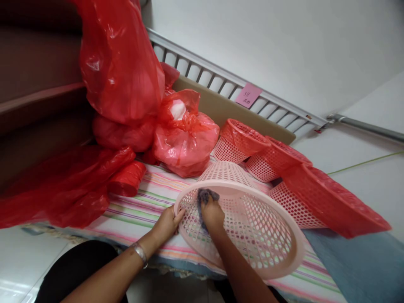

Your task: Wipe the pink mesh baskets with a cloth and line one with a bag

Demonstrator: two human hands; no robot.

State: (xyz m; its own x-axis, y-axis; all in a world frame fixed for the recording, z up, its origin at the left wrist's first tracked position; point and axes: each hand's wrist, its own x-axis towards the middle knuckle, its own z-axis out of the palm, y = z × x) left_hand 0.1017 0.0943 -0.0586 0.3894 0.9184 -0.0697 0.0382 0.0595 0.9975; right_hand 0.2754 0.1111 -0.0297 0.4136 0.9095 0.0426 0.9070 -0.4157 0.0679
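A pale pink perforated plastic basket (298, 240) lies on its side on the striped cloth, its wide mouth facing me. My left hand (168, 221) grips the left side of its rim, thumb on the inside. Inside the basket, my right hand (213, 212) is closed on a dark grey-purple cloth (205, 198), which touches the inner left wall. Part of the cloth is covered by my fingers.
Several baskets lined with red plastic (243, 139) stand behind and to the right. Filled red bags (186, 143) are piled at the back left, beside a roll of red bags (128, 179). A white radiator (205, 78) runs along the wall.
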